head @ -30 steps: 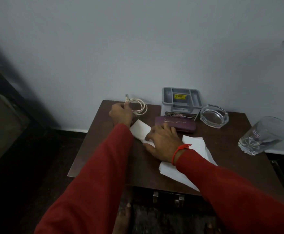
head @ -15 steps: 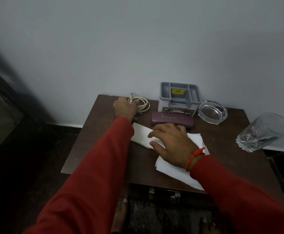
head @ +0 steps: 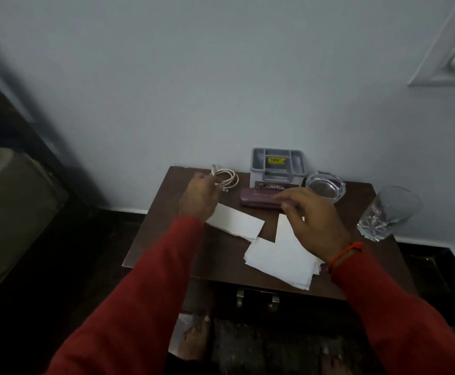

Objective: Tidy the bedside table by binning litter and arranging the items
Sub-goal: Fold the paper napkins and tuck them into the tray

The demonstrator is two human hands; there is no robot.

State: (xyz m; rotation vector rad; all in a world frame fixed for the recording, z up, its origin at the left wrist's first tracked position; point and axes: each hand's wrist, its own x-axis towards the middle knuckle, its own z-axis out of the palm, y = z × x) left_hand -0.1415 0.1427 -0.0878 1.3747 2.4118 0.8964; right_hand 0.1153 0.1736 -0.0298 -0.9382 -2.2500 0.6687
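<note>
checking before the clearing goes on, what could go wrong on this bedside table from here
The glass stands at the table's right edge; a sweep of the right hand could knock it off. The loose white papers overhang the front edge and may slide to the floor. The coiled cable beside the left hand could snag and drag.

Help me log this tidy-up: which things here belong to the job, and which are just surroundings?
Part of the job: white paper sheets, folded paper, coiled cable, purple case, grey organiser, glass ashtray, drinking glass, bedside table.

Just surroundings: wall, drawer handles.
</note>
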